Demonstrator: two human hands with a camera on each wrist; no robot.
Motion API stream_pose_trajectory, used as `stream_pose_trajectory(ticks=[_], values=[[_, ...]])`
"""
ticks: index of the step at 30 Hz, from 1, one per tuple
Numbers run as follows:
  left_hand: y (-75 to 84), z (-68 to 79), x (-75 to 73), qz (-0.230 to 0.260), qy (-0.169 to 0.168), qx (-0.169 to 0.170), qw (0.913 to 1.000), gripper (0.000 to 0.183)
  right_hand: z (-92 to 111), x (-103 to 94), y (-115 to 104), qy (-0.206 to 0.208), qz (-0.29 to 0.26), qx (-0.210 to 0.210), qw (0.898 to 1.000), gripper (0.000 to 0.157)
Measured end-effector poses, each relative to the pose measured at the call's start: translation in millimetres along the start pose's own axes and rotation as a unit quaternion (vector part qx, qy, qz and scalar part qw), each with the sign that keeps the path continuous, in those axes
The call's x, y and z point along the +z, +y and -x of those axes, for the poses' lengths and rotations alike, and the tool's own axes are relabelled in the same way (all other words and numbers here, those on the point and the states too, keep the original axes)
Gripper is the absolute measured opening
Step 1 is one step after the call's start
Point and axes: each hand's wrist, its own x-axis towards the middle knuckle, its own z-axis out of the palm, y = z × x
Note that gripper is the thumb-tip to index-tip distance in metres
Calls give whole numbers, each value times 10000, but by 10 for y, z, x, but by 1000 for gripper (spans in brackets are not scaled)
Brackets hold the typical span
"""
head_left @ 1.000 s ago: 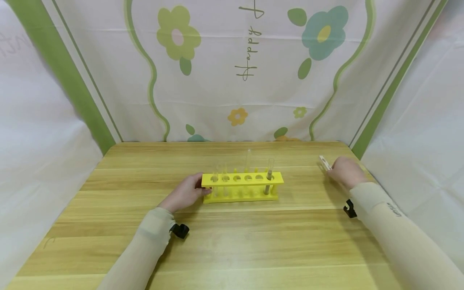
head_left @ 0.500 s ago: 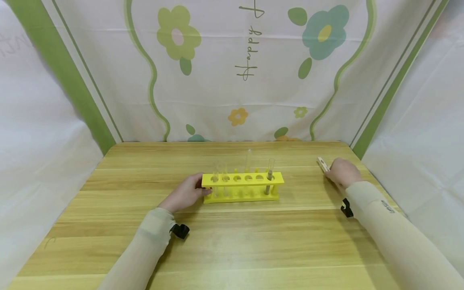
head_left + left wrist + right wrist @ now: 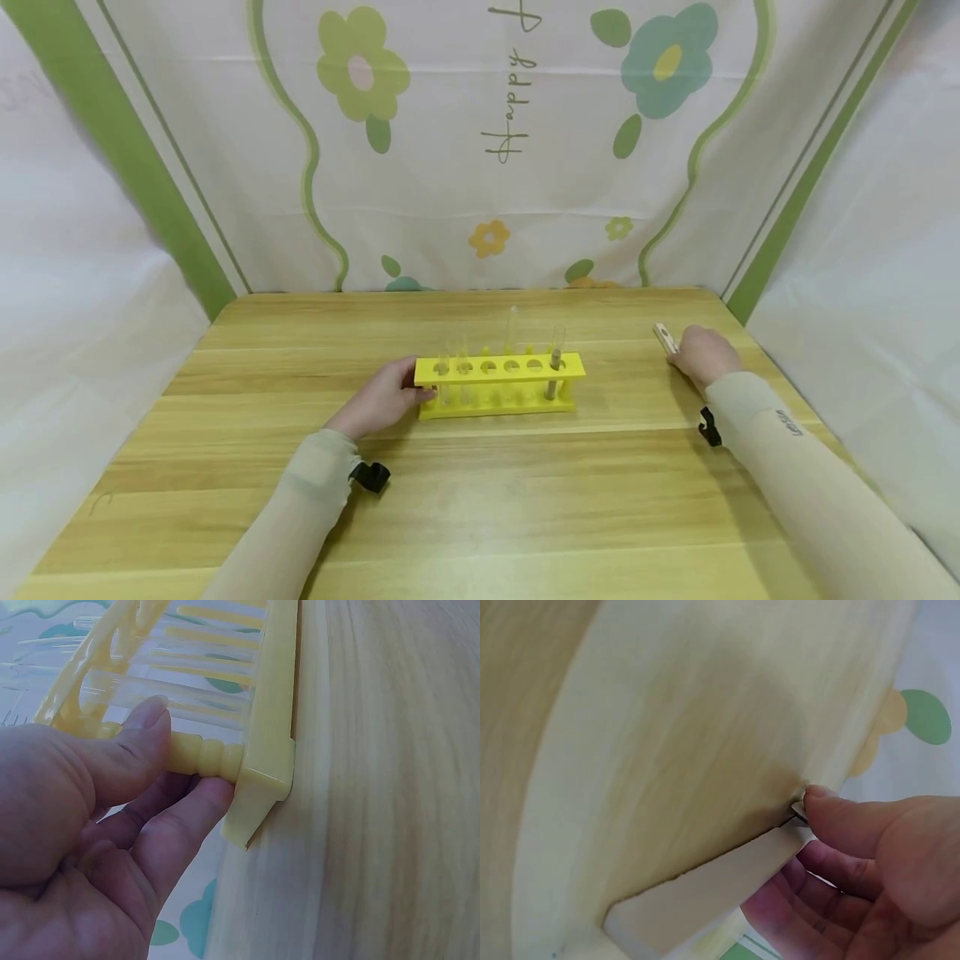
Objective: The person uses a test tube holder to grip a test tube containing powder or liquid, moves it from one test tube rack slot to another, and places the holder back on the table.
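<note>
A yellow test tube rack [image 3: 480, 410] stands upright on the table. My left hand [image 3: 381, 402] grips its left end; in the left wrist view the thumb and fingers close round the yellow end post [image 3: 187, 754]. Two clear test tubes [image 3: 462, 346] sit in the left holes. A tube with grey contents [image 3: 555, 360] leans in the rightmost hole, and another clear tube [image 3: 513, 325] rises at the back. To the right of the rack, my right hand [image 3: 705, 358] pinches a pale wooden test tube clamp [image 3: 705, 889] by its metal-fitted end, low over the tabletop.
The wooden table [image 3: 480, 500] reaches back to a white curtain [image 3: 450, 183] printed with flowers. White sheets [image 3: 82, 333] hang at both sides. Some table surface lies between the rack and my right hand.
My right hand has shifted slightly left with the test tube clamp, toward the rack. The left hand keeps its grip on the rack. The head view has tilted a little.
</note>
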Motion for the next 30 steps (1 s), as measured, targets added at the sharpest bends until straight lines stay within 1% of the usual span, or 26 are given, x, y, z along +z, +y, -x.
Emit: stream_pose_trajectory(ticks=[5, 13, 20, 26, 30], values=[[17, 21, 0, 25, -26, -64, 10000, 25, -45, 38, 1, 22, 0, 137, 9999, 28], [15, 29, -1, -36, 31, -165, 9999, 26, -35, 7, -66, 1, 14, 220, 9998, 28], [44, 31, -9, -54, 4, -114, 9999, 28, -65, -4, -64, 71, 18, 234, 9997, 27], [48, 23, -5, -45, 28, -157, 9999, 27, -55, 4, -74, 68, 31, 385, 9992, 28], [52, 15, -2, -118, 24, -174, 9998, 27, -36, 1, -65, 93, 40, 394, 9992, 27]])
